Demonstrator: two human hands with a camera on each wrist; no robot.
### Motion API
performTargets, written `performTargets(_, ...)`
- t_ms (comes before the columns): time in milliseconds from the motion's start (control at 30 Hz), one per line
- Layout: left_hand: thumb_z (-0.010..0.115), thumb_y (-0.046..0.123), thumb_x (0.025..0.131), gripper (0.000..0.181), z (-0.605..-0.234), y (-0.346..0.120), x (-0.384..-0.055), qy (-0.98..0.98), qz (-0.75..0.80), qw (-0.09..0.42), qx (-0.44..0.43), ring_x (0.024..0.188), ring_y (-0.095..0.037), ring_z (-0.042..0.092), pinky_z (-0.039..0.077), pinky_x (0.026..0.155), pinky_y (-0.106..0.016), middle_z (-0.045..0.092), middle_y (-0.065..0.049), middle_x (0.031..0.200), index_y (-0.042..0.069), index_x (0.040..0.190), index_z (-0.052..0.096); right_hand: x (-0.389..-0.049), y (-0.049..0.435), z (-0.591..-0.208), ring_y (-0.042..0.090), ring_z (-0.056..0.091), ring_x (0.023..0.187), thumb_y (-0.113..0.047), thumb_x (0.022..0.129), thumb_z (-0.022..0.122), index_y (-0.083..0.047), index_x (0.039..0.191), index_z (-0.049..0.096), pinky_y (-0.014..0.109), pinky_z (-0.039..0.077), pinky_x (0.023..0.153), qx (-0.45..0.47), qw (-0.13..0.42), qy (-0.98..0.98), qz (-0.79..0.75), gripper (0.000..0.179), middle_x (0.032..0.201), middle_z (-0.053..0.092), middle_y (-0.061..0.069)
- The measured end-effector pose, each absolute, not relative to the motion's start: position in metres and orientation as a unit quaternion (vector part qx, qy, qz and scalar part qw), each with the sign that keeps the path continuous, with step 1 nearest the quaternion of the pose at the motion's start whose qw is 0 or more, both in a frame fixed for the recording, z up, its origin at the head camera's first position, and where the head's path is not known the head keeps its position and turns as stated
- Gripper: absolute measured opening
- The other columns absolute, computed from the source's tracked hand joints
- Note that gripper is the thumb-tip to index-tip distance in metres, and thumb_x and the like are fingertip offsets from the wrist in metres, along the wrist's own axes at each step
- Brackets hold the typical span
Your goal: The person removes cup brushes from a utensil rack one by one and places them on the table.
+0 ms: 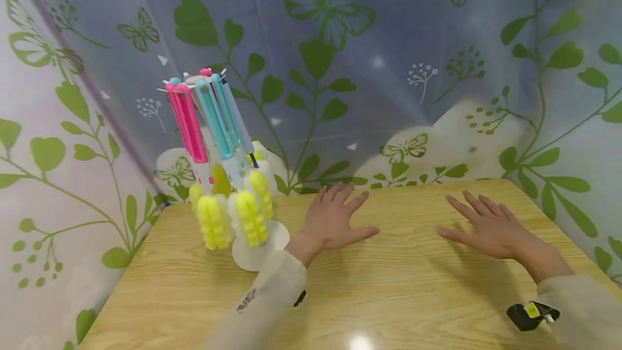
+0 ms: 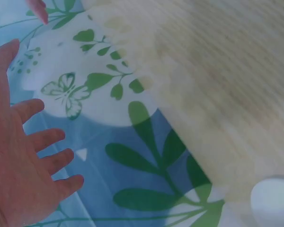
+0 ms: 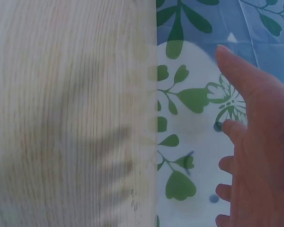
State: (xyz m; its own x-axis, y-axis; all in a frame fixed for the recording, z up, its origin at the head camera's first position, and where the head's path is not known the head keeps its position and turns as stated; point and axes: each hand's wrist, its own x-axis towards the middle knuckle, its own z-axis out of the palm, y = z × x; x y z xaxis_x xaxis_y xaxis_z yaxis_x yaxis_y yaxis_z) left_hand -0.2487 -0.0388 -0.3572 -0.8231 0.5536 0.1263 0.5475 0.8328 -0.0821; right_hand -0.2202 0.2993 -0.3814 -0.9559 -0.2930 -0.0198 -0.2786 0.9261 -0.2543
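Several sponge bottle brushes with pink (image 1: 188, 123), teal (image 1: 214, 118) and grey-blue handles hang from a round stand at the table's left. Their yellow-and-white sponge heads (image 1: 250, 217) point down over the stand's white round base (image 1: 259, 247). My left hand (image 1: 332, 220) is just right of that base, fingers spread and palm down, holding nothing. My right hand (image 1: 491, 231) hovers over the table's right side, its fingers straight and nothing in it. Both hands also appear in their wrist views, left (image 2: 23, 165) and right (image 3: 265, 142), with the fingers apart.
The wooden table (image 1: 389, 296) reaches back to a curtain (image 1: 403, 69) printed with green leaves and butterflies. More of this cloth hangs at the left and right sides. A black strap device (image 1: 527, 315) sits at the right wrist.
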Motion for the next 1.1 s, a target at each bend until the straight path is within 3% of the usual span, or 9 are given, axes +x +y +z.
performTargets(367,0.032,0.076,0.085,0.079,-0.344,-0.056,-0.248,-0.952,0.006,0.078,-0.295,0.142,-0.026,0.02,0.019,0.111,-0.048,0.028,-0.002,0.154,0.034,0.151,0.026,-0.225,0.278,-0.374,0.056,0.009,0.134,-0.063,0.089,0.046,-0.015,0.154,0.015,0.073,0.003,0.097,-0.163,0.029,0.978,-0.129,0.087,0.154,0.008,0.028)
performTargets(667,0.032,0.076,0.085,0.078,-0.328,-0.065,-0.242,-0.944,0.036,0.119,-0.307,0.141,-0.025,0.022,0.02,0.111,-0.046,0.031,-0.002,0.152,0.033,0.15,0.029,-0.225,0.256,-0.368,0.054,0.01,0.135,-0.061,0.09,0.047,-0.015,0.154,0.018,0.072,0.004,0.099,-0.179,0.026,0.974,-0.138,0.084,0.154,0.01,0.026)
performTargets(1100,0.036,0.07,0.088,0.073,-0.32,-0.083,-0.242,-0.944,0.026,0.126,-0.305,0.141,-0.027,0.023,0.02,0.111,-0.046,0.032,-0.004,0.152,0.03,0.149,0.032,-0.235,0.227,-0.363,0.052,0.014,0.135,-0.06,0.092,0.045,-0.014,0.153,0.02,0.067,0.013,0.102,-0.213,0.004,0.968,-0.132,0.081,0.153,0.014,0.027)
